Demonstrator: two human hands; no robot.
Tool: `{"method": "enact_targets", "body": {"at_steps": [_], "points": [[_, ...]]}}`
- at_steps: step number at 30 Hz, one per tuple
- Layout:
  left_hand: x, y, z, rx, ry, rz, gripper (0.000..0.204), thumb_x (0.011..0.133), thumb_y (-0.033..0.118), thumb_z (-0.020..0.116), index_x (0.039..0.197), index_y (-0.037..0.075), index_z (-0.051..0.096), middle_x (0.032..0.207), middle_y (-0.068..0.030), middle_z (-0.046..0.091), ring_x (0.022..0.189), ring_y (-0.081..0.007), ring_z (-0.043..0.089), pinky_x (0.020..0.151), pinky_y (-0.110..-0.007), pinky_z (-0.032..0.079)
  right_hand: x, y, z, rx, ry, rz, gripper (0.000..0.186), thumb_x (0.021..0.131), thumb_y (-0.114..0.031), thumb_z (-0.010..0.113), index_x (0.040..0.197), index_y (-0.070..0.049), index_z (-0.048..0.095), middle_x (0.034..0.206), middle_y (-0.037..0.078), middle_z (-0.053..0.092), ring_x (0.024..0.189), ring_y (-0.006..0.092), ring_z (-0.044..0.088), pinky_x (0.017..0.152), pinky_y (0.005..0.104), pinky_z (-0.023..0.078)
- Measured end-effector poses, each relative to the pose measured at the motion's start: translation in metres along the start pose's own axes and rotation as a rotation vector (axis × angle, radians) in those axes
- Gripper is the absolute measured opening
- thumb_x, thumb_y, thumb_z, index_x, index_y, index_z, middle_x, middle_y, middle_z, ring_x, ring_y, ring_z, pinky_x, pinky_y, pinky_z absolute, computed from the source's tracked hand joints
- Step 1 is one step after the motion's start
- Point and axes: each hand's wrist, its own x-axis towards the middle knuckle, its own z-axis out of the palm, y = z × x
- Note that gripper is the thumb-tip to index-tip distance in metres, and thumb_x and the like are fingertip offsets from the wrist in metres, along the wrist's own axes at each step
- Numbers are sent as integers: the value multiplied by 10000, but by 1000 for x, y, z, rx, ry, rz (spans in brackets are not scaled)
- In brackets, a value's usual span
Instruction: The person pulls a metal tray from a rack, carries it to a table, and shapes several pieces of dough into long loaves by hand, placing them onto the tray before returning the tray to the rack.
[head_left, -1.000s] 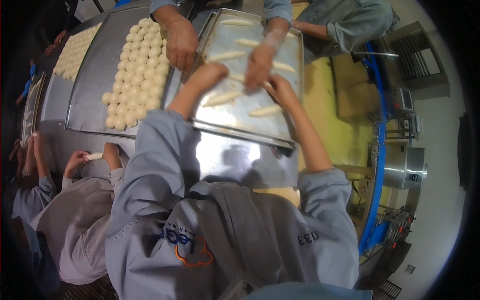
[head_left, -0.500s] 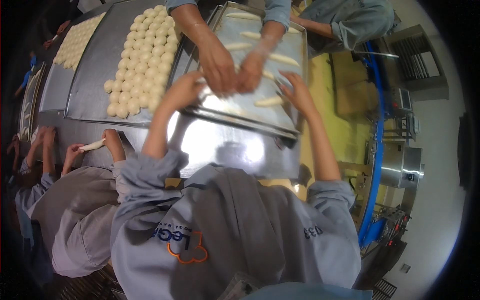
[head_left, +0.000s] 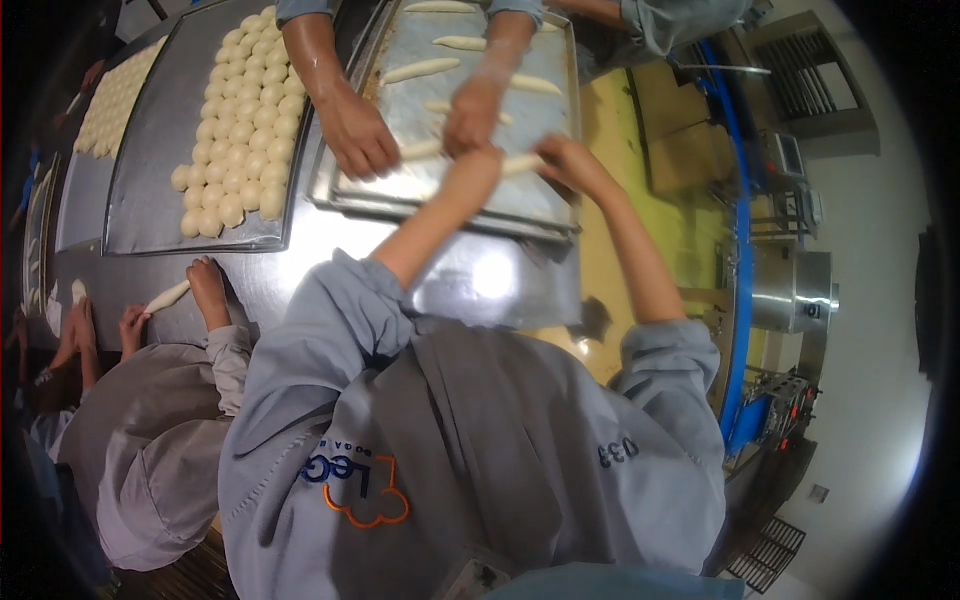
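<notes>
Over the near right end of the tray (head_left: pixel 340 190), a pale, tapered dough stick (head_left: pixel 520 164) stretches between my hands. My right hand (head_left: pixel 572 162) pinches its right end. At the left end is my left hand (head_left: pixel 476 170), slightly blurred, its fingers closed about the tip and partly hidden. Just left of it, a person opposite handles another dough stick (head_left: pixel 420 150) with their left-side hand (head_left: pixel 358 135) and their other hand (head_left: pixel 472 115), which almost touches mine. Farther up the tray lie several more dough sticks (head_left: pixel 420 70) on the lining sheet.
To the left, a metal tray (head_left: pixel 150 200) carries rows of round dough balls (head_left: pixel 240 130). A co-worker on my left holds a dough stick (head_left: pixel 167 297) over the steel table (head_left: pixel 345 240). Right of the table are a yellow floor (head_left: pixel 605 130) and a blue rail (head_left: pixel 742 250).
My left hand has left the tray's left side and crossed rightward to the dough stick. My right hand has come inward from the right rim onto its end. The opposite person's hands have spread apart.
</notes>
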Motion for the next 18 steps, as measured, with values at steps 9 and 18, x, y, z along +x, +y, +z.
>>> {"method": "enact_targets", "body": {"at_steps": [9,18], "points": [[-6,-5,-4,34,45,12,228,810,72,693,1028,42,636,845,-188,683,840,-373,680,759,-465,537,-18,5,-17,-101,23,9,215,837,-122,724,1046,-79,712,1019,106,664,953,300,639,830,393,513],[-12,-24,-7,-83,72,-68,113,833,81,658,940,46,666,932,-163,665,885,-359,662,786,-437,534,-13,15,-11,-132,75,-44,202,848,-177,730,1038,-110,717,1013,68,694,967,240,669,861,387,489]]}}
